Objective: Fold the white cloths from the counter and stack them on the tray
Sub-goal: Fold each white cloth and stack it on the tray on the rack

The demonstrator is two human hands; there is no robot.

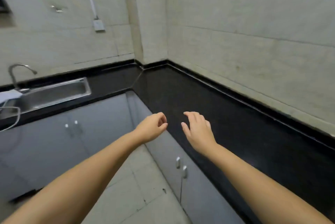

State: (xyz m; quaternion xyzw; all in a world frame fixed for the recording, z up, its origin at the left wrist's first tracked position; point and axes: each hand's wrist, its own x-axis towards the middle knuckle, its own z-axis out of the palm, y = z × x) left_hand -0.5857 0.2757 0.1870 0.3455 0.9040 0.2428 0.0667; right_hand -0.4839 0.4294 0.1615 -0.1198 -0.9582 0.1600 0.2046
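Observation:
Both my arms reach forward over the front edge of a black L-shaped counter [226, 115]. My left hand [152, 127] hovers at the counter's edge with its fingers loosely curled and nothing in it. My right hand [198, 129] hangs over the counter top, fingers apart, palm down, empty. A white cloth [10, 95] shows at the far left edge, beside the sink. No tray is in view.
A steel sink [54, 93] with a curved tap [16, 73] is set in the left run of the counter. A wire rack edge [10, 116] pokes in at the left. Grey cabinet doors [54, 142] stand below; tiled walls close the corner.

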